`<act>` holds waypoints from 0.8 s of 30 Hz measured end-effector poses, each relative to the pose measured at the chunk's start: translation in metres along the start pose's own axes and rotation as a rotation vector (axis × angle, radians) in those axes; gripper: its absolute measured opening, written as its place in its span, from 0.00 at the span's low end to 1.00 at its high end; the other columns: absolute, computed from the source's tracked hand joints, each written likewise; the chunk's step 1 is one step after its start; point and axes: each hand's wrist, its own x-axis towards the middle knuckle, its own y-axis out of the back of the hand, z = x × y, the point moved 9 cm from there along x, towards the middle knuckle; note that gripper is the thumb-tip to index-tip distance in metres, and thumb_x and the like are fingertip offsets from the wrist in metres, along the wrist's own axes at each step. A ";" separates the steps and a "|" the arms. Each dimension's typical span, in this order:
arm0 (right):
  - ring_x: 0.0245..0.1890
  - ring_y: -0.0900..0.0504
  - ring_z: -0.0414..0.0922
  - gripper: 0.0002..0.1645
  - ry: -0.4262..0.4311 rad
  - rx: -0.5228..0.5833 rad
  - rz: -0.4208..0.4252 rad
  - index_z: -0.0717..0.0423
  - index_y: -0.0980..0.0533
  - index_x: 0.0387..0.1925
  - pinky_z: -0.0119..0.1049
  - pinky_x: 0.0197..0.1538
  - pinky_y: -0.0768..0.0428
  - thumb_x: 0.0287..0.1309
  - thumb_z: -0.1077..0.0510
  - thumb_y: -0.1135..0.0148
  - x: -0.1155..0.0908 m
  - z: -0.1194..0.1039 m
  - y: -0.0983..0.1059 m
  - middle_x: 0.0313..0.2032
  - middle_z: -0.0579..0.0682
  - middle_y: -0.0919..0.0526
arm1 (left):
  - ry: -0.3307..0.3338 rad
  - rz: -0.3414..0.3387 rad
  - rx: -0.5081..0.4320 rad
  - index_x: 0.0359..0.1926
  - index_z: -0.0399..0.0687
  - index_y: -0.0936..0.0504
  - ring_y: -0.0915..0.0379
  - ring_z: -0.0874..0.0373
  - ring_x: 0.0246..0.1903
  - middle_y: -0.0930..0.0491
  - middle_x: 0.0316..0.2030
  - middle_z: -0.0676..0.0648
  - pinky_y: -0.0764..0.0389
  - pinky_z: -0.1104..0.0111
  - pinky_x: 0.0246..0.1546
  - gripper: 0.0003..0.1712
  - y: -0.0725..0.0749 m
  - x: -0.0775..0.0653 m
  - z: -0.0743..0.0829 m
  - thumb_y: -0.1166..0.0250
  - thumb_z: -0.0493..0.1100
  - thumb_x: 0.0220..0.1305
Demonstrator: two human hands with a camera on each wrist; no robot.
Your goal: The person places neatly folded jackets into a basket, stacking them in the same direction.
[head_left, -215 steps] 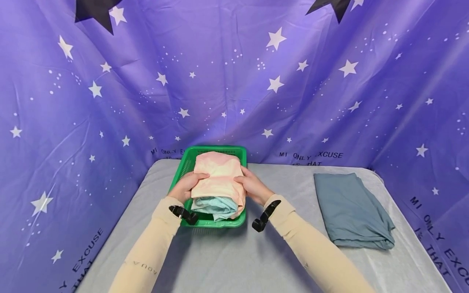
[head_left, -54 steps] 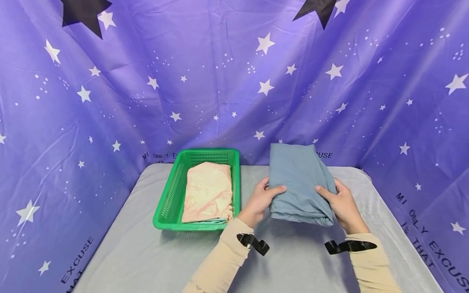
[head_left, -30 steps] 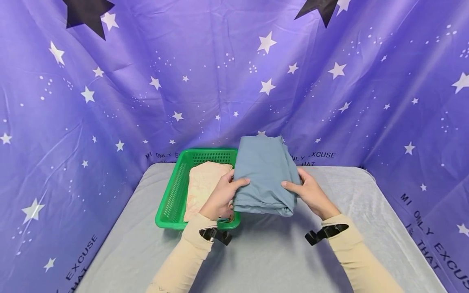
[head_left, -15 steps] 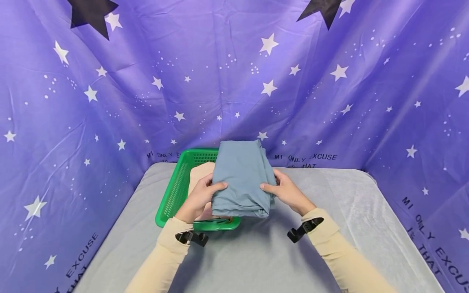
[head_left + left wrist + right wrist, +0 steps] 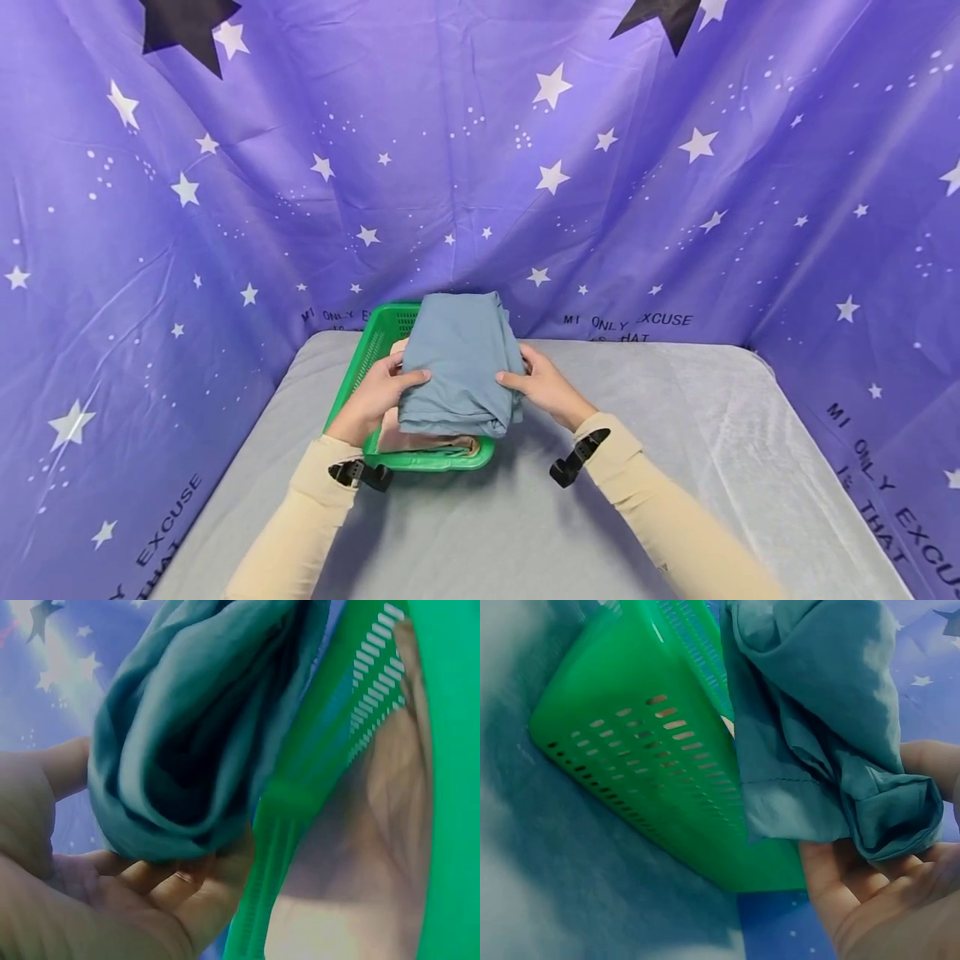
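Observation:
A folded blue-grey garment (image 5: 461,358) hangs in the air over the green basket (image 5: 431,461), tilted with its far end up. My left hand (image 5: 375,396) grips its left edge, thumb on top and fingers beneath, as the left wrist view shows at the rolled fold (image 5: 187,750). My right hand (image 5: 551,390) holds the opposite edge the same way; a stitched hem (image 5: 795,802) droops beside those fingers in the right wrist view. Below, a folded peach garment (image 5: 420,442) lies inside the basket, mostly covered from the head view by the blue-grey one.
The basket stands near the back left of a table with a grey cloth (image 5: 660,433). A purple star-printed curtain (image 5: 480,167) rises behind the table and along both sides. Black straps (image 5: 360,475) with small mounts sit on both wrists.
The peach garment, held over the basket at first, now lies in it. Both hands have lifted the blue-grey garment from the table's right side and carried it left until above the basket.

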 end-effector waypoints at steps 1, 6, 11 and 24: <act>0.66 0.24 0.58 0.40 -0.003 0.006 0.003 0.58 0.43 0.77 0.49 0.66 0.21 0.70 0.60 0.38 0.003 0.001 -0.003 0.69 0.64 0.28 | 0.006 0.003 0.010 0.73 0.40 0.32 0.18 0.53 0.49 0.22 0.61 0.34 0.16 0.60 0.49 0.34 0.003 0.001 -0.001 0.34 0.44 0.70; 0.67 0.24 0.58 0.41 -0.026 0.046 -0.003 0.60 0.45 0.77 0.48 0.66 0.21 0.69 0.62 0.38 0.014 0.006 -0.018 0.70 0.65 0.28 | 0.005 0.006 0.063 0.76 0.40 0.37 0.19 0.56 0.45 0.24 0.61 0.34 0.16 0.62 0.45 0.36 0.017 0.005 -0.005 0.36 0.42 0.71; 0.60 0.19 0.55 0.42 -0.068 0.037 -0.001 0.59 0.46 0.78 0.44 0.56 0.16 0.69 0.64 0.39 0.019 0.008 -0.027 0.68 0.65 0.27 | 0.011 0.016 0.106 0.74 0.40 0.36 0.21 0.55 0.47 0.25 0.62 0.36 0.19 0.65 0.46 0.34 0.027 0.008 -0.009 0.37 0.42 0.72; 0.71 0.30 0.62 0.46 -0.118 -0.112 0.037 0.59 0.48 0.79 0.55 0.67 0.24 0.66 0.63 0.38 0.015 -0.002 -0.036 0.73 0.70 0.37 | 0.116 0.007 0.142 0.81 0.33 0.59 0.44 0.33 0.74 0.49 0.78 0.29 0.36 0.41 0.72 0.50 0.034 0.010 -0.022 0.38 0.42 0.72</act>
